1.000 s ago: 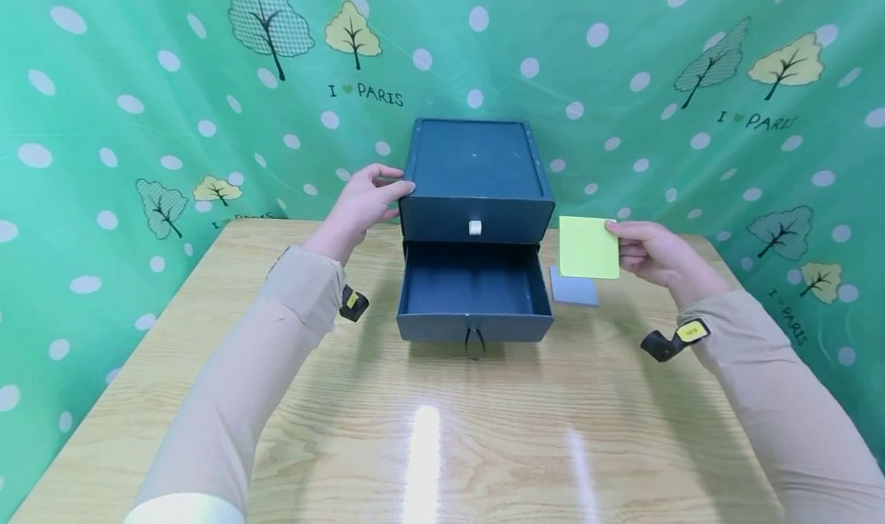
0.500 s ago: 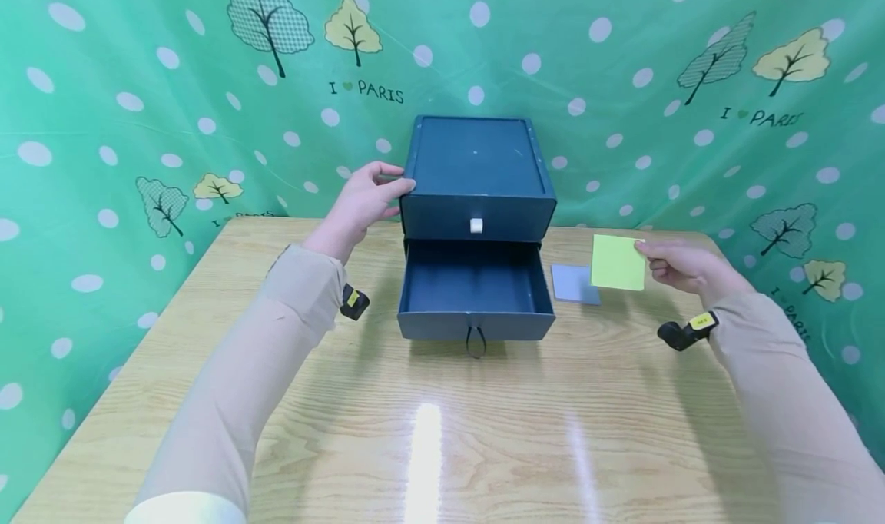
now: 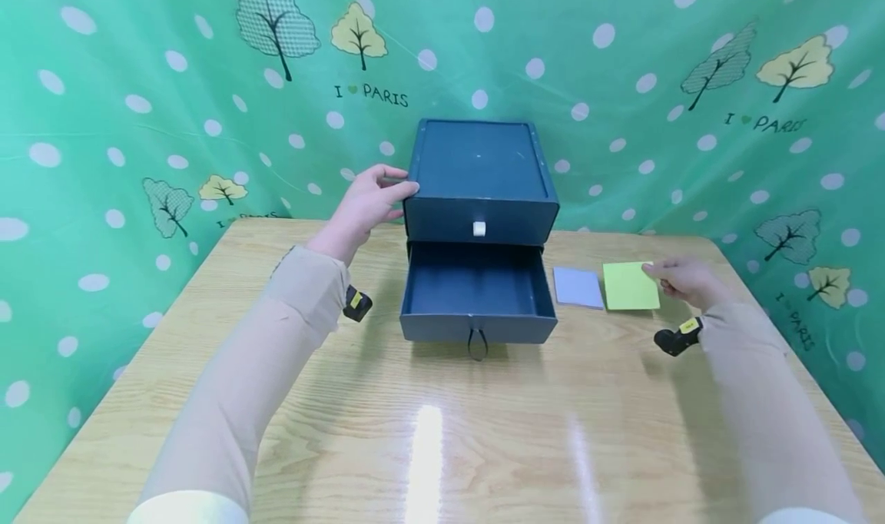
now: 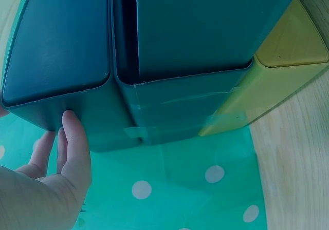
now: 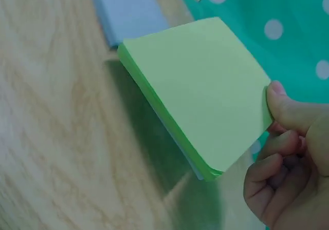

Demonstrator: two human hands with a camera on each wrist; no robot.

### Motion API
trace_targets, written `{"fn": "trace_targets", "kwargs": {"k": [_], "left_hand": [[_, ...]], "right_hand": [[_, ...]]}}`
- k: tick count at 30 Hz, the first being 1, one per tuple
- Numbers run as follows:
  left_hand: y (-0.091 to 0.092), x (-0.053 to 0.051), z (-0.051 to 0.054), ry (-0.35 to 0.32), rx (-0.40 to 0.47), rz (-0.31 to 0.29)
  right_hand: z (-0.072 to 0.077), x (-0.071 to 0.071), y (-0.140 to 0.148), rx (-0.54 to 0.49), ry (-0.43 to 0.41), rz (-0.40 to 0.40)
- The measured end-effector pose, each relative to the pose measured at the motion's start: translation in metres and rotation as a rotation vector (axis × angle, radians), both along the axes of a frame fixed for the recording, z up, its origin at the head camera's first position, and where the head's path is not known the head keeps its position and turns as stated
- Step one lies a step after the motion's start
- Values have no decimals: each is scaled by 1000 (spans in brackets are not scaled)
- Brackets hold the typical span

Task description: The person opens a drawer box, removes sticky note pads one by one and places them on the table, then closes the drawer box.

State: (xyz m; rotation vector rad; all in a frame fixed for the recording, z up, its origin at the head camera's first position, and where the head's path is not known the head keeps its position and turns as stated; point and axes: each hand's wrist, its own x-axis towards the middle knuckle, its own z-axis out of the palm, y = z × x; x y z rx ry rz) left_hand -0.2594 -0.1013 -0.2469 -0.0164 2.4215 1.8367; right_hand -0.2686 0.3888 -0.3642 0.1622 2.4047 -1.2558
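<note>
My right hand [image 3: 684, 280] pinches a yellow-green sticky note pad [image 5: 190, 91] by one edge, thumb on top and the other fingers curled below. The pad is tilted, and its shadow shows on the table in the right wrist view. Left of it lies a blue sticky note pad [image 3: 578, 287]. My left hand [image 3: 366, 205] touches the top left front corner of a dark blue drawer cabinet [image 3: 480, 163]. In the left wrist view its fingers [image 4: 76, 137] rest nearly straight against the side wall. The cabinet's lower drawer [image 3: 477, 282] stands pulled out with nothing inside.
The upper drawer [image 3: 442, 220] is closed and has a white knob [image 3: 479, 229]. A black loop [image 3: 478, 345] hangs from the lower drawer's front. A yellow section [image 4: 241, 101] adjoins the cabinet in the left wrist view. Behind the wooden table [image 3: 484, 432] hangs a green dotted curtain [image 3: 594, 63].
My right hand has carried the yellow-green pad to the right and down, from over the blue pad to beside it. My left hand has stayed at the cabinet corner.
</note>
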Motion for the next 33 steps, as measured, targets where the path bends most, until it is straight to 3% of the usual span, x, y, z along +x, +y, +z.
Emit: {"fn": "trace_targets", "kwargs": {"k": [9,17,22,33], "left_hand": [[2,0,-2,-3,9,0],[-1,0,-1,4,11,5],[-1,0,0,-1,10,5],[0,0,1,-3,12,8]], "right_hand": [[-21,2,3,166,104,-52],[-34,-1,-1,377,265,-12],[-41,-3,-4,416,256,-16],[-44,-4,-9,570,332,84]]}}
